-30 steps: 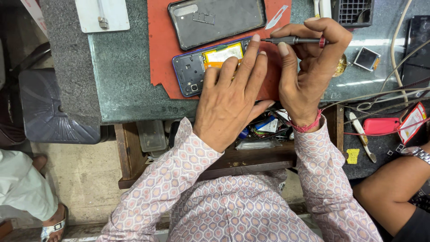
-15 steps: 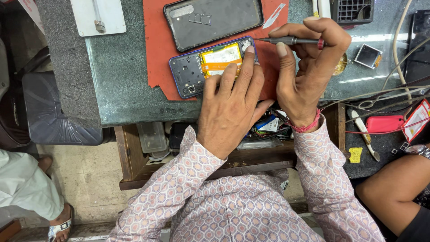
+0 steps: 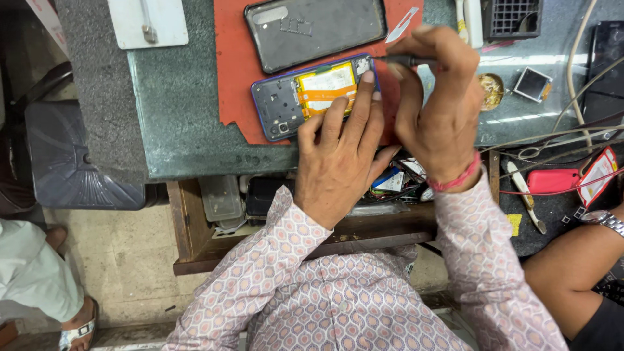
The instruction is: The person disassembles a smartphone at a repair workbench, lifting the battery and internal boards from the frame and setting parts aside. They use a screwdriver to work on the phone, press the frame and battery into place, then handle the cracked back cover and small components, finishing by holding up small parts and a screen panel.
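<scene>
Pressing flat on the near edge of an opened phone [image 3: 312, 97], the left hand [image 3: 341, 162] with fingers spread and extended, fingertips resting on the blue frame beside the orange-and-yellow battery [image 3: 327, 86], closed on nothing. Pinching a thin dark screwdriver [image 3: 398, 60] between thumb and curled fingers, the right hand [image 3: 442, 107], with the tool lying nearly level and its tip touching the phone's right end close to the left index fingertip. Lying face down with its back removed, the phone, on a red work mat [image 3: 234, 78] spread over a green stone-topped bench [image 3: 175, 117], angled slightly across the mat. Resting just beyond it on the same mat, a detached dark grey back cover [image 3: 318, 29], and near that cover's right corner a small pale blade-shaped piece [image 3: 403, 16]. Sitting at the bench's far left, a white flat plate [image 3: 146, 23]. Scattered to the right of the hands: a small round brass-coloured dish [image 3: 492, 91], a small square part with a white rim [image 3: 532, 83], loose cables, a red flat item [image 3: 552, 181] and a light-handled tool [image 3: 526, 198]. Showing under the bench edge, an open wooden drawer [image 3: 292, 234] with small boxes and clutter. Entering at the lower right, another person's forearm with a metal wristwatch [image 3: 604, 221]. Worn on the right wrist, a pink band [image 3: 455, 179].
</scene>
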Demonstrator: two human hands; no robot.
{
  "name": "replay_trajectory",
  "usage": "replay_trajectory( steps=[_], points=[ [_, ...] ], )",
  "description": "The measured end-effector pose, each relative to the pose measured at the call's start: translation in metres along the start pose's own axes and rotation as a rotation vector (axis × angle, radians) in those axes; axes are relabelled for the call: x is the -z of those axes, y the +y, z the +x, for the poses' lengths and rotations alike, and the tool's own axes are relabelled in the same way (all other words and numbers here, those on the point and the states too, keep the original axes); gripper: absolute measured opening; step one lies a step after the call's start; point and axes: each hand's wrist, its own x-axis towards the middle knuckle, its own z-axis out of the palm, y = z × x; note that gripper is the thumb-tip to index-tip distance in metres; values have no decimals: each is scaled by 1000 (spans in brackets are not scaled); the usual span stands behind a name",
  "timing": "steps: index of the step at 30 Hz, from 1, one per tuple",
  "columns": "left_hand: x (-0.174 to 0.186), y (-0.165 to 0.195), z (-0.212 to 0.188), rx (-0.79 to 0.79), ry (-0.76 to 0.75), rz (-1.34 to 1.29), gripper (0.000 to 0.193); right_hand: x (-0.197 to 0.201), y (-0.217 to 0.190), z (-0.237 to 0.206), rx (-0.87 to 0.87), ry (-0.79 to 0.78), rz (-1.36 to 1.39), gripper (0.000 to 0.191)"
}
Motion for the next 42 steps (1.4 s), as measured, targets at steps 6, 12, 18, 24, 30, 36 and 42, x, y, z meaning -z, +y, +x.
replay_trajectory(
  steps=[6, 12, 18, 24, 30, 36, 42],
  points=[
    [0, -3, -7, 1, 30, -26, 66, 9, 2, 34, 153, -42, -126, 47],
    [-1, -7, -9, 8, 47, -44, 65, 11, -8, 39, -17, -60, 136, 26],
    [-1, -7, -9, 8, 45, -41, 64, 11, -14, 46, 23, -20, -40, 23],
    [-1, -7, -7, 5, 42, -33, 63, 11, -14, 47, 63, -50, 12, 24],
    [-1, -6, -6, 10, 38, -35, 63, 10, -2, 43, 73, -31, 43, 23],
    [-3, -6, -5, 14, 37, -42, 63, 11, 5, 38, 58, -63, 126, 27],
    [-2, -6, -5, 5, 39, -52, 63, 11, 7, 42, -6, -105, 96, 27]
  ],
)
